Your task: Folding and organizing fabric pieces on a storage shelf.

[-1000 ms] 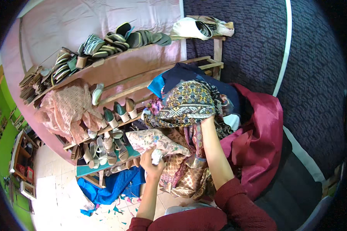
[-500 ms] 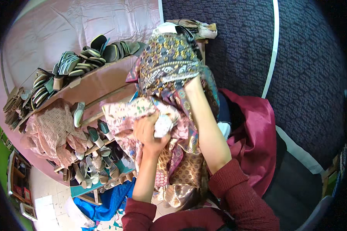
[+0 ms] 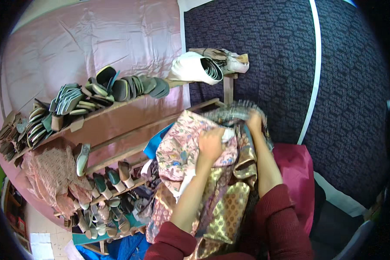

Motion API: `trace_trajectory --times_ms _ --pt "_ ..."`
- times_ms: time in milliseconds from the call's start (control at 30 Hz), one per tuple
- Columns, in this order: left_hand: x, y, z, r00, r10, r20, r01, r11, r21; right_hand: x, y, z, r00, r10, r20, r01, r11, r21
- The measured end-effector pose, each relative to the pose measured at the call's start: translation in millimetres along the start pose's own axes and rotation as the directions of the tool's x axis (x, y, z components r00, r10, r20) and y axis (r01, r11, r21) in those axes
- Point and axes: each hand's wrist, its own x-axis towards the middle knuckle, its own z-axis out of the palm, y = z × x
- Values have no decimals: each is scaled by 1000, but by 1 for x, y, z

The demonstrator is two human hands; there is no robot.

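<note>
A pink floral cloth (image 3: pixel 177 149) hangs in front of me, its top edge bunched in my left hand (image 3: pixel 212 145), whose fingers are closed round it. Farther right, my right hand (image 3: pixel 255 122) is closed on a dark patterned cloth (image 3: pixel 234 113), which is slightly blurred by motion. Below and between my arms spill folds of shiny gold and brown patterned fabric (image 3: pixel 223 212). A white patch of cloth shows at my left fingertips. The lower ends of the fabrics are partly hidden by my forearms.
Along the left, a wooden rack carries stacked shoe soles (image 3: pixel 69 99), a white roll (image 3: pixel 195 68) and rows of heeled shoes (image 3: pixel 110 182). Pink lace (image 3: pixel 58 173) drapes over it. Magenta cloth (image 3: pixel 294 173) lies at right, below a dark textured wall panel (image 3: pixel 255 34).
The cloths have come down from in front of the upper shelf, uncovering the white roll. My right hand, earlier hidden under the dark cloth, now shows. The whole view has shifted too.
</note>
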Motion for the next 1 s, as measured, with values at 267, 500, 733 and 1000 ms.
trace_trajectory --times_ms 267,500,733,1000 --pt "11 6 31 989 -96 111 102 994 -47 6 31 -29 612 221 759 -239 967 -89" --pt "7 12 20 979 -102 176 101 995 14 60 -9 -110 337 211 917 -606 794 40" --pt "-4 57 -8 954 -201 222 176 976 130 36 -40 -150 289 536 793 -370 827 -424" --pt "-32 73 -21 942 -106 318 51 983 178 -31 -18 -93 533 133 835 134 962 -239"
